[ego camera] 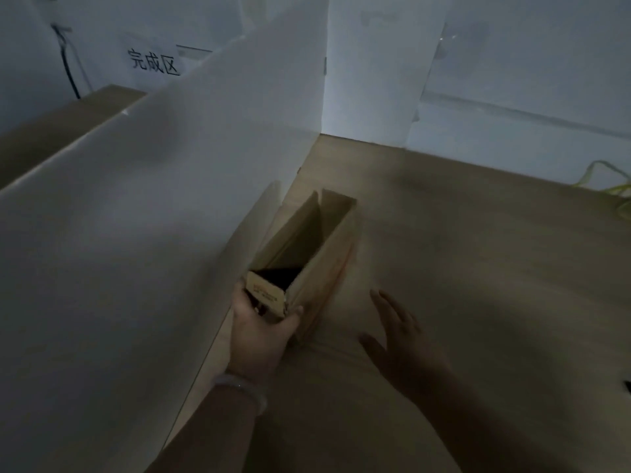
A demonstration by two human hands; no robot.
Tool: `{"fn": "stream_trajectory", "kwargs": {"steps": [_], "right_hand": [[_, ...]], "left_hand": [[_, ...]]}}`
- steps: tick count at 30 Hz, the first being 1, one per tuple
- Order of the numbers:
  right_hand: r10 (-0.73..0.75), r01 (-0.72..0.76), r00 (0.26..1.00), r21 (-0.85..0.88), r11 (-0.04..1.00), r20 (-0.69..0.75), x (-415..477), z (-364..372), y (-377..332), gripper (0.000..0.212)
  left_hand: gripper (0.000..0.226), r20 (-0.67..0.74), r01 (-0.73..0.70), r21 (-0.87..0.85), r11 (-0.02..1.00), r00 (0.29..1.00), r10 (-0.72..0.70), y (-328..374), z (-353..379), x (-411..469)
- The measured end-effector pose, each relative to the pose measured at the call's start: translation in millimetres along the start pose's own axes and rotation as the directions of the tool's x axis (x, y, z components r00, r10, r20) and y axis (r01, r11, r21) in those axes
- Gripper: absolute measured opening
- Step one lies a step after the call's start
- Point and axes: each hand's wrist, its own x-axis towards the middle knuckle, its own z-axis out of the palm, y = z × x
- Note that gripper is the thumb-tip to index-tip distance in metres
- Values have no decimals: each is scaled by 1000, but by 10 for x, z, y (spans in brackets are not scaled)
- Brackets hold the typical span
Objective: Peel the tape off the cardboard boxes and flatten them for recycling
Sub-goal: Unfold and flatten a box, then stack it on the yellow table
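Observation:
A long narrow cardboard box (327, 254) stands open-topped on the wooden table (478, 268), close against a white partition. Its inside is dark. My left hand (259, 332) grips the box's near end, the thumb on its right side and the fingers on the left by a printed label. My right hand (403, 346) hovers just right of the box with fingers straight and spread, apart from the cardboard. No tape is clearly visible in the dim light.
A tall white partition (153, 199) runs along the left of the box. Behind it lies another wooden surface (68, 121) and a sign with black characters (153, 61). White panels (512, 80) close off the back. Yellow-green strands (614, 189) lie at the far right.

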Motion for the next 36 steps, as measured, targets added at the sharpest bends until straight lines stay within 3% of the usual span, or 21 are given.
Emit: {"fn": "stream_trajectory", "kwargs": {"steps": [5,9,11,14,18,20,23,25,27,29,32,36], "right_hand": [[291,-273,954,193,942,-72,-235,-262,202,86],[473,-368,867,437,821,-159,-686,-588,274,83],[492,-391,860,440,808,-139,-1008,-743,305,72],[548,-398,825,551,733,-134,-1525,-931,276,59],[685,-388,704,707,591,-186,-2180,-1129,204,43],[722,-378,660,738,559,-209,-2560,-1202,208,32],[766,-305,609,830,466,-206,-3146,-1268,227,18],[766,-257,608,861,439,-209,-3510,-1289,252,22],[736,-219,634,858,465,-237,-3830,-1334,285,32],[714,-202,656,856,476,-243,-4104,-1427,364,34],[725,-230,661,868,440,-192,-4476,-1562,674,43],[738,-262,660,877,402,-141,-4933,-1797,1233,46]], "left_hand": [[74,341,81,-123,989,940,-35,160,-29,-266],[70,522,138,-140,981,852,-45,341,52,-521],[71,559,198,-181,963,826,-64,447,95,-681],[66,515,273,-217,937,847,-128,588,165,-953],[68,541,279,-191,941,830,-137,744,321,-1407],[58,635,207,-180,962,771,-47,772,396,-1683],[55,793,147,-151,978,608,31,732,489,-2071],[62,805,225,-144,964,592,-18,659,571,-2329],[58,769,266,-162,950,638,-47,628,677,-2601],[59,780,233,-123,965,624,-52,645,787,-2871],[73,844,156,-64,986,535,-30,736,953,-3272],[66,829,101,-106,989,558,32,798,1269,-3864]]}}
